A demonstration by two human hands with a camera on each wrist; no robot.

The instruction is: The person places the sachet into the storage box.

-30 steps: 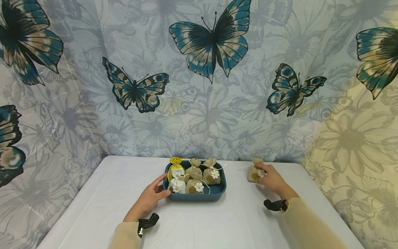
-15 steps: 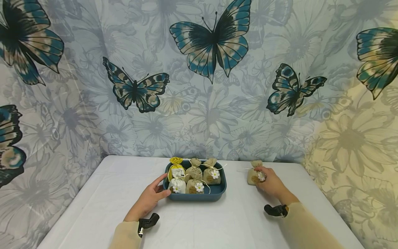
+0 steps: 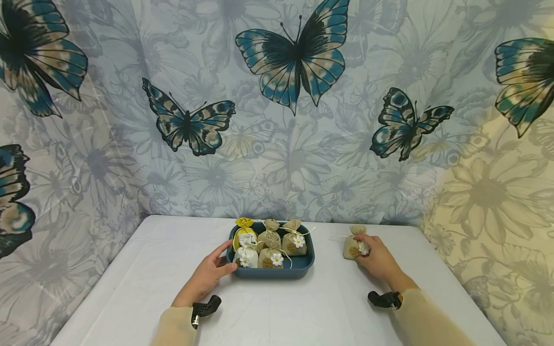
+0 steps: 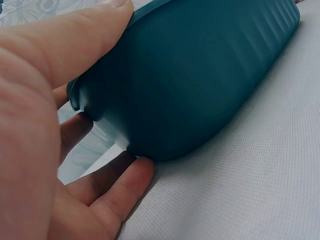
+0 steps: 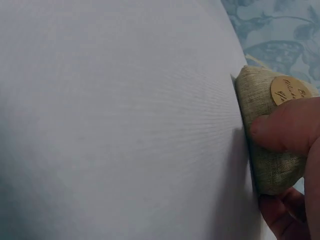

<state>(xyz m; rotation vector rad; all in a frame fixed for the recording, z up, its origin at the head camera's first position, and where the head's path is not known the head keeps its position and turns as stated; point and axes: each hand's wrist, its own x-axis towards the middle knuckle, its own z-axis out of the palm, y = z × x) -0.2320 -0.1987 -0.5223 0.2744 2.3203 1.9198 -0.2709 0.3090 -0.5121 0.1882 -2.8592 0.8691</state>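
At the left end of a blue rectangular tray (image 3: 277, 274), my left hand (image 3: 207, 276) holds its side. In the left wrist view, the thumb (image 4: 100, 35) lies along the rim and the other fingers touch the outer wall. To the right of the tray, my right hand (image 3: 377, 257) grips a small burlap drawstring pouch (image 3: 350, 247) with a white flower on it. The right wrist view shows the thumb pressed across the pouch below a round tan label (image 5: 290, 90). The pouch's base is right at the white cloth.
Inside the tray sit a yellow pouch (image 3: 244, 223), a white pouch (image 3: 247, 254) and several burlap pouches (image 3: 270, 259) with flowers or cords. A white cloth covers the table (image 3: 311, 312). Behind it hangs a butterfly-print curtain (image 3: 298, 168).
My right hand and the burlap pouch have come slightly down and toward me, and the pouch stands a little more upright. The left hand and the tray have stayed put.
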